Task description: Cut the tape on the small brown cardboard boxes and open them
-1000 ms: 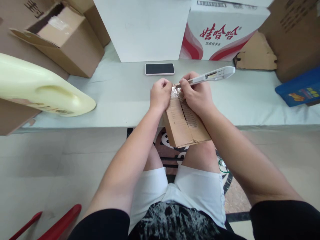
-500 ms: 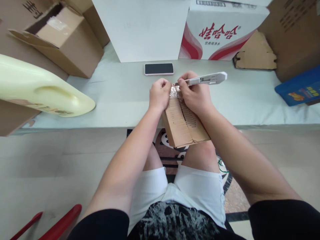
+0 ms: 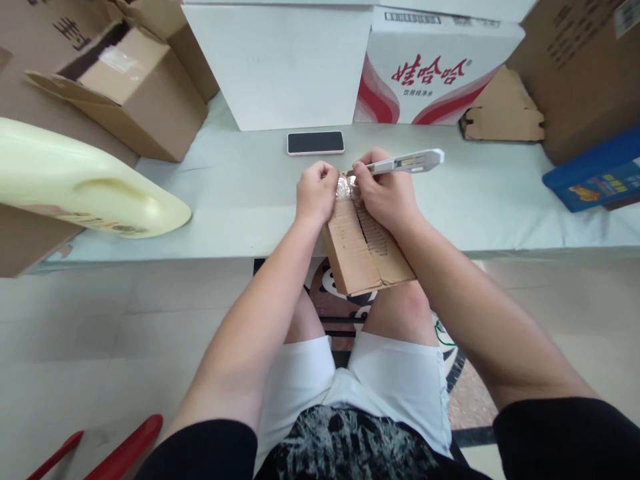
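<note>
A small flat cardboard box point(image 3: 353, 253) projects over the table's front edge above my knees. Clear tape point(image 3: 344, 189) covers its far end, and a dark slit with short marks runs along its top. My left hand point(image 3: 317, 191) has its fingers curled on the far left corner of the box, gripping it. In my right hand point(image 3: 387, 197) is a white utility knife point(image 3: 417, 161), its handle pointing right and its front end at the taped far edge. My right fingers partly hide the blade, and that hand rests along the box's right side.
A phone point(image 3: 315, 143) lies just beyond my hands on the covered table point(image 3: 240, 200). White cartons point(image 3: 295, 67) stand behind it. Open brown boxes point(image 3: 165, 100) and a pale yellow bottle point(image 3: 85, 177) are at left. A blue package point(image 3: 600, 177) stands at right.
The whole view has shifted slightly. Both hands keep their grip, with the knife still at the taped far end of the box; no clear movement of the blade shows.
</note>
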Available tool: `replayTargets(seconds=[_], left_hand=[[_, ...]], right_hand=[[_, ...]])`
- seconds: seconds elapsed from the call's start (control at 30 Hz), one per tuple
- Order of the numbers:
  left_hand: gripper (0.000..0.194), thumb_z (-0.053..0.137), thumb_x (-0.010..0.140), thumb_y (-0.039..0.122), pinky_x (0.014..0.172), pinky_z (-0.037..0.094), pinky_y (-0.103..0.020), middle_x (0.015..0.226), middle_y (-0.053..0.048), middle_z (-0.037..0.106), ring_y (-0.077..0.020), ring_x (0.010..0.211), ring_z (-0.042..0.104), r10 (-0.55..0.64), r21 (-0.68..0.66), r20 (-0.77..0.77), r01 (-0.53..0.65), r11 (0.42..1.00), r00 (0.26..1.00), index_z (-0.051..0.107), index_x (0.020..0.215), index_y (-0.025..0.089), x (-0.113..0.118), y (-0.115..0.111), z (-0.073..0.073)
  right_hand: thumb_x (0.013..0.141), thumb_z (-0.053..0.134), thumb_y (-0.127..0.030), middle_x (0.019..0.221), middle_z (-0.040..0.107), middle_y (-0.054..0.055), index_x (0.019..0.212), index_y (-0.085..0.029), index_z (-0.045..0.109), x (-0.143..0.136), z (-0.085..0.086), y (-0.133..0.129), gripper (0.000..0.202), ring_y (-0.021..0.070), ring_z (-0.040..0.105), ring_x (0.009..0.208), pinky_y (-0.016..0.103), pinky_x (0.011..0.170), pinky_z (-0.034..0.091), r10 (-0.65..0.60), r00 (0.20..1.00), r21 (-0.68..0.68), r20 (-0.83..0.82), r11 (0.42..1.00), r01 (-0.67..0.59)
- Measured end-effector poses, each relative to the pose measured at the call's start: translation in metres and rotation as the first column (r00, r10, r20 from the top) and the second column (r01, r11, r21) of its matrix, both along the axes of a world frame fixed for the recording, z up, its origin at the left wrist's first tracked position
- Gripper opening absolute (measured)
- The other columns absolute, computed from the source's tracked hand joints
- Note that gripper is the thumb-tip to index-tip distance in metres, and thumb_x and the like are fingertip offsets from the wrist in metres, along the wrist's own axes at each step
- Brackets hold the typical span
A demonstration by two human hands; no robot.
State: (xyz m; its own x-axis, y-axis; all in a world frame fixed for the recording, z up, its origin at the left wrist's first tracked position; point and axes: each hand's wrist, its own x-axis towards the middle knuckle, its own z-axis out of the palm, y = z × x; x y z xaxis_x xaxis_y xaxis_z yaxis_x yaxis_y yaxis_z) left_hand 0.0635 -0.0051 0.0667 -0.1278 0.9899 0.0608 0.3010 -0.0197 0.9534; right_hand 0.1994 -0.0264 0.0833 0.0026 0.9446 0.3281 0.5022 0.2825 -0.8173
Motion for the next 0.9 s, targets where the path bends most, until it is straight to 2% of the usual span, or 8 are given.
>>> replayTargets(seconds=[0.17, 0.33, 0.5, 0.7, 0.9], left_hand=[[0.028, 0.057, 0.091, 0.012, 0.069, 0.039, -0.029, 0.067, 0.002, 0.061, -0.0156, 0.071, 0.055, 0.006, 0.017, 0.014, -0.006, 1.0, 1.0, 0.056, 0.065, 0.022, -0.0004, 0.0009, -0.0022], [0.027, 0.059, 0.091, 0.014, 0.069, 0.04, -0.029, 0.067, 0.002, 0.061, -0.0154, 0.071, 0.055, 0.003, 0.02, 0.009, -0.003, 1.0, 1.0, 0.057, 0.066, 0.022, -0.0009, 0.0021, -0.0041], [0.027, 0.057, 0.091, 0.014, 0.069, 0.04, -0.029, 0.068, 0.002, 0.062, -0.0158, 0.073, 0.056, 0.003, 0.025, 0.0, -0.003, 1.0, 1.0, 0.057, 0.066, 0.022, -0.0002, 0.0024, -0.0035], [0.028, 0.057, 0.091, 0.013, 0.069, 0.04, -0.029, 0.068, 0.002, 0.061, -0.0155, 0.072, 0.055, 0.0, 0.023, 0.002, 0.0, 1.0, 1.0, 0.056, 0.065, 0.022, 0.0002, 0.0014, -0.0024], [0.026, 0.056, 0.092, 0.015, 0.069, 0.041, -0.028, 0.069, 0.001, 0.062, -0.0157, 0.074, 0.056, 0.003, 0.035, -0.011, -0.003, 0.999, 1.0, 0.057, 0.067, 0.022, 0.0005, 0.0021, -0.0037]], right_hand=[[0.099, 0.059, -0.036, 0.067, 0.054, -0.002, 0.078, -0.027, 0.05, 0.0004, -0.0017, 0.0, 0.024, 0.0176, 0.053, 0.067, 0.035, 0.069, 0.044, 0.006, 1.0, 0.014, -0.027, 1.0, -0.006], [0.095, 0.061, -0.027, 0.068, 0.053, -0.001, 0.076, -0.027, 0.049, -0.0005, -0.0004, 0.0019, 0.022, 0.0188, 0.051, 0.069, 0.039, 0.075, 0.045, -0.007, 0.996, 0.031, 0.087, 1.0, 0.004], [0.096, 0.062, -0.029, 0.068, 0.055, -0.001, 0.077, -0.028, 0.049, 0.001, -0.0015, 0.0019, 0.023, 0.0195, 0.053, 0.071, 0.039, 0.078, 0.047, -0.01, 0.998, 0.041, 0.057, 0.999, 0.007], [0.098, 0.058, -0.024, 0.066, 0.054, -0.001, 0.075, -0.027, 0.048, -0.0005, 0.001, -0.0008, 0.025, 0.0191, 0.054, 0.069, 0.037, 0.073, 0.046, -0.017, 1.0, 0.012, 0.016, 1.0, 0.017], [0.095, 0.06, -0.021, 0.064, 0.049, -0.003, 0.073, -0.027, 0.046, -0.0036, 0.0037, -0.0017, 0.027, 0.0176, 0.049, 0.066, 0.036, 0.071, 0.042, -0.036, 0.996, 0.033, 0.087, 0.999, 0.033]])
